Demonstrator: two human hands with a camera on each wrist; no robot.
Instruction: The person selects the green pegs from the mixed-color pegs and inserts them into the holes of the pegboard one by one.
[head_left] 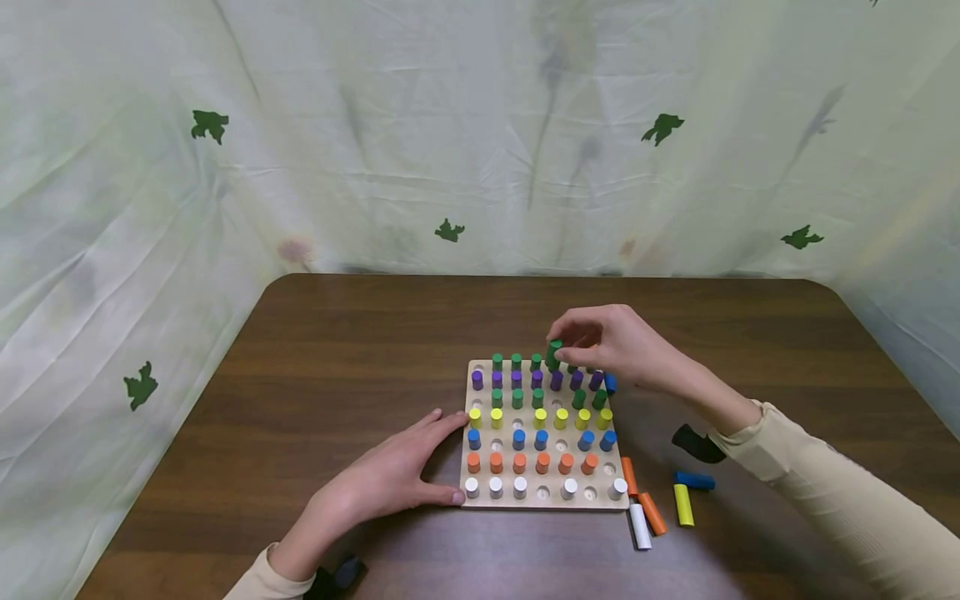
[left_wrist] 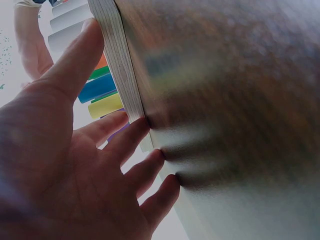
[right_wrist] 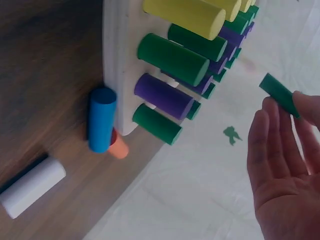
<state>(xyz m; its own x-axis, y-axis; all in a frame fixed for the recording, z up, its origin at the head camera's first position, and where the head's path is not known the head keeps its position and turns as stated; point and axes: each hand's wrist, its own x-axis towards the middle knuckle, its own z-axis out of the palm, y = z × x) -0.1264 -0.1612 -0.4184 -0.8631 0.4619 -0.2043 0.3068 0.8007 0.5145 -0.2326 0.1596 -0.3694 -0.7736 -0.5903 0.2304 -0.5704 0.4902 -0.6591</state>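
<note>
A wooden pegboard [head_left: 540,504] lies on the table, with rows of white, orange, blue, yellow, green and purple pegs. Several of its holes hold no peg. Above the far row my right hand [head_left: 611,340] pinches a green peg [head_left: 553,355] between thumb and fingers; in the right wrist view this green peg [right_wrist: 278,93] is clear of the board. My left hand [head_left: 386,471] rests at the board's left side, fingers spread, thumb near the front corner. The left wrist view shows its thumb [left_wrist: 85,52] against the board edge [left_wrist: 117,60] and fingertips touching the table.
Right of the board lie loose pegs: orange [head_left: 652,513], white [head_left: 640,527], yellow [head_left: 683,505] and blue [head_left: 693,481]. Another blue peg [head_left: 611,384] is beside the board's far right corner. A pale curtain [head_left: 480,150] hangs behind the brown table [head_left: 360,333].
</note>
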